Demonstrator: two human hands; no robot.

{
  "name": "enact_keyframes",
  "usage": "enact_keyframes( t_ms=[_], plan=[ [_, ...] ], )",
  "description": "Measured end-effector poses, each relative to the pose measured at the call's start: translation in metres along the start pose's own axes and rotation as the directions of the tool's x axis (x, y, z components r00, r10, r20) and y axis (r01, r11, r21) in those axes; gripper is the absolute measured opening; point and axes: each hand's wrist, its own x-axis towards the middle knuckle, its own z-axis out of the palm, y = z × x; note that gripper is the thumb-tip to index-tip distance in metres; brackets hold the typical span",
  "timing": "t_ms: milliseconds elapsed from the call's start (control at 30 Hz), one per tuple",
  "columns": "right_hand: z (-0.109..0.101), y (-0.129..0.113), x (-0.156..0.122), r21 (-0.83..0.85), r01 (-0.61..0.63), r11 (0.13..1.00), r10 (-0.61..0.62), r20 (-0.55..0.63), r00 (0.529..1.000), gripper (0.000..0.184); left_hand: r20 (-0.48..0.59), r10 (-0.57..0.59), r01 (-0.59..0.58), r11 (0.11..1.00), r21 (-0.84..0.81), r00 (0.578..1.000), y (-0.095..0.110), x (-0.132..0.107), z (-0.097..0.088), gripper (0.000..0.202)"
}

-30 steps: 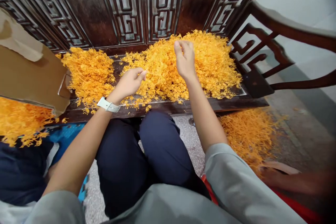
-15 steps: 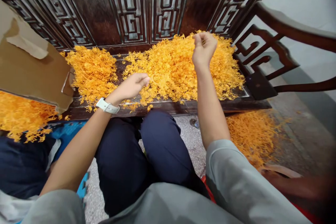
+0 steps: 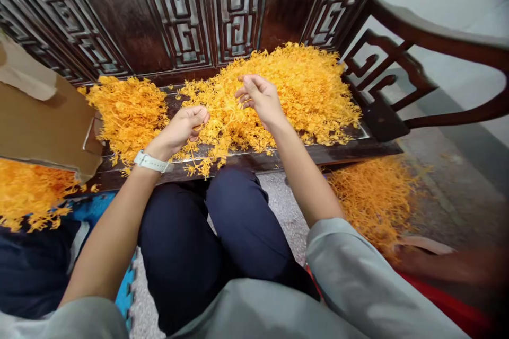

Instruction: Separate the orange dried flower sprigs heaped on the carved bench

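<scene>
Loose orange plastic flower-like pieces lie in a large pile [image 3: 310, 95] on a dark wooden bench [image 3: 278, 157]. My left hand [image 3: 181, 130], with a white watch strap on its wrist, is closed in a pinch at the pile's left front edge. A thin bit of orange shows at its fingertips, seemingly one of the pieces. Over the left part of the pile hovers my right hand [image 3: 264, 99], its fingers loosely curled and apart. I make out nothing clearly held in it. A smaller orange heap [image 3: 127, 111] lies left of my left hand.
A cardboard box [image 3: 47, 116] stands at the left, with more orange pieces [image 3: 32, 185] in front of it. The carved bench back [image 3: 139, 16] rises behind, and an armrest [image 3: 437, 32] bounds the right. Orange strands [image 3: 374, 196] lie low at right, near another person's arm [image 3: 449, 267].
My right hand has moved left and down from over the pile's right part, and its fingers have loosened. My left hand has shifted slightly left in view. The camera view has turned slightly.
</scene>
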Motion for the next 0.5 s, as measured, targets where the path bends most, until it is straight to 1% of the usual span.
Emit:
enact_keyframes(
  t_ms=[100,167,233,267,300,333,367,400,433,467,500],
  plan=[
    [0.004,0.002,0.005,0.048,0.053,0.997,-0.051,-0.052,0.997,0.068,0.008,-0.019,0.019,1.0,-0.003,1.0,-0.001,-0.001,-0.001,0.032],
    [0.004,0.007,0.01,0.041,0.117,0.992,-0.115,-0.065,0.991,0.063,0.013,-0.028,0.028,1.0,-0.004,1.0,-0.002,-0.001,-0.003,0.032],
    [-0.003,0.017,0.019,-0.023,0.201,0.979,-0.202,-0.099,0.974,0.06,0.013,-0.029,0.029,1.0,-0.001,0.999,-0.003,-0.002,-0.006,0.032],
    [-0.01,0.024,0.025,-0.098,0.244,0.965,-0.256,-0.132,0.958,0.059,0.011,-0.024,0.024,1.0,0.005,1.0,-0.003,-0.002,-0.007,0.032],
    [-0.021,0.032,0.034,-0.201,0.281,0.938,-0.317,-0.18,0.931,0.059,0.011,-0.017,0.017,1.0,0.013,1.0,-0.003,-0.003,-0.008,0.032],
    [-0.034,0.041,0.044,-0.323,0.298,0.898,-0.383,-0.242,0.891,0.059,0.015,-0.009,0.009,1.0,0.019,1.0,-0.002,-0.004,-0.008,0.032],
    [-0.05,0.051,0.055,-0.446,0.29,0.847,-0.448,-0.304,0.841,0.061,0.024,-0.002,0.001,1.0,0.016,1.0,0.0,-0.005,-0.007,0.031],
    [-0.067,0.06,0.065,-0.543,0.251,0.801,-0.501,-0.381,0.777,0.063,0.037,0.002,-0.002,1.0,-0.002,0.999,0.002,-0.006,-0.006,0.03],
    [-0.084,0.068,0.076,-0.594,0.197,0.78,-0.525,-0.451,0.722,0.065,0.047,0.004,-0.002,0.999,-0.033,0.999,0.004,-0.007,-0.004,0.029],
    [-0.098,0.074,0.085,-0.606,0.152,0.781,-0.52,-0.495,0.696,0.066,0.05,0.005,-0.001,0.997,-0.071,0.999,0.006,-0.007,-0.002,0.027],
    [-0.109,0.08,0.091,-0.597,0.131,0.792,-0.501,-0.513,0.697,0.067,0.051,0.006,-0.001,0.994,-0.11,0.999,0.008,-0.008,0.0,0.025]
  ],
)
